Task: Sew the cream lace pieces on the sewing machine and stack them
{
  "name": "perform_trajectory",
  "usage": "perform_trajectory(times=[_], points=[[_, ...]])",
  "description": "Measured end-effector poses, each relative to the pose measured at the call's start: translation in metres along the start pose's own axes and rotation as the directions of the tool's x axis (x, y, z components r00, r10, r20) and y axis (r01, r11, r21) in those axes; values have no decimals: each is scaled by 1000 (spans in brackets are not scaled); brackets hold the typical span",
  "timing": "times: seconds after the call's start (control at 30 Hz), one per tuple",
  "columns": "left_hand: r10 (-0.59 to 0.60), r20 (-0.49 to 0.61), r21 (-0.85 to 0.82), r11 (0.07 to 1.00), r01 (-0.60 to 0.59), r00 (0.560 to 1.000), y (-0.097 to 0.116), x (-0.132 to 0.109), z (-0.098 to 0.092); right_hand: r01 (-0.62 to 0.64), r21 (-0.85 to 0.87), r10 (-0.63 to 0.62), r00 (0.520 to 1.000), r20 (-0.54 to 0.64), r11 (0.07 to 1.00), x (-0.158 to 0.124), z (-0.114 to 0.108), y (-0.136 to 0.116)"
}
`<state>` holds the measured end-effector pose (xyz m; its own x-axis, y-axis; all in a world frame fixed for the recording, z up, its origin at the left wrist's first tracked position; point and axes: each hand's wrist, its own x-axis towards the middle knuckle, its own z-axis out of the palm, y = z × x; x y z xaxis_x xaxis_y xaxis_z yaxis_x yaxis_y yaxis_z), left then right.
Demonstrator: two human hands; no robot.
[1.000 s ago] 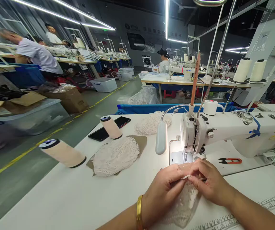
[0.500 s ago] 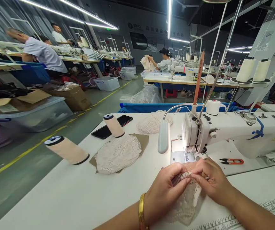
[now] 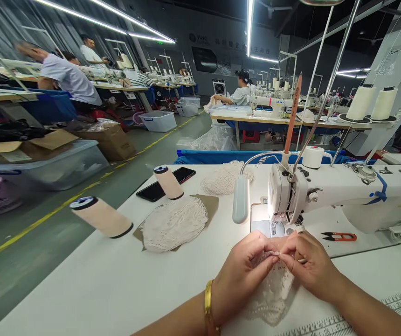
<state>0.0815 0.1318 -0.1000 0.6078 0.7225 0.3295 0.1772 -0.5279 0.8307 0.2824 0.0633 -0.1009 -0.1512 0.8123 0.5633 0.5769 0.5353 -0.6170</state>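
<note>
A piece of cream lace fabric [image 3: 272, 298] hangs down from between my two hands onto the table. Its upper edge is pinched by my left hand [image 3: 247, 270], thumb against fingers. Close beside it, fingertips nearly touching, my right hand [image 3: 310, 263] pinches the same edge. Both hands are just in front of the needle area of a white sewing machine [image 3: 287, 193], whose lamp [image 3: 241, 198] lights the plate. Orange-handled thread snips [image 3: 339, 236] lie on the machine bed to the right of my right hand.
Stacked lace pieces [image 3: 174, 224] lie on brown card at left, with another lace pile [image 3: 221, 178] behind. Two thread cones [image 3: 100, 218] and a phone [image 3: 148, 190] stand or lie near the table's left edge. A ruler strip [image 3: 326, 326] runs along the front. Co-workers sit at machines beyond.
My hands stay almost in place, still pinching the lace; its pinched edge looks flatter between the fingers. The view has shifted slightly. A distant co-worker has lowered the cloth they held up.
</note>
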Motion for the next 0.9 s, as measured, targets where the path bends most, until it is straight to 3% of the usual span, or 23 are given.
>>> perform_trajectory(times=[0.23, 0.43, 0.53, 0.63, 0.73, 0.8, 0.9], points=[[39, 14, -29, 999, -39, 999, 0, -1, -2, -101, 35, 98, 990, 100, 994, -5, -1, 1], [60, 24, 9, 998, -60, 998, 0, 3, 0, -19, 68, 14, 996, 83, 998, -2, 3, 8], [76, 61, 30, 997, -78, 995, 11, -5, 0, -44, 61, 36, 991, 125, 997, -2, -4, -7], [-17, 152, 66, 998, 7, 988, 36, -24, -3, -215, 64, 193, 949, 250, 975, -10, -21, -38], [-145, 317, 19, 989, 147, 937, 60, -40, -6, -444, 152, 363, 851, 380, 883, -18, -34, -65], [-158, 397, -28, 983, 184, 904, 65, -38, -4, -515, 179, 412, 813, 411, 838, -18, -35, -68], [-183, 326, 80, 983, 165, 928, 50, -20, 2, -518, 90, 457, 814, 358, 851, -7, -22, -47]])
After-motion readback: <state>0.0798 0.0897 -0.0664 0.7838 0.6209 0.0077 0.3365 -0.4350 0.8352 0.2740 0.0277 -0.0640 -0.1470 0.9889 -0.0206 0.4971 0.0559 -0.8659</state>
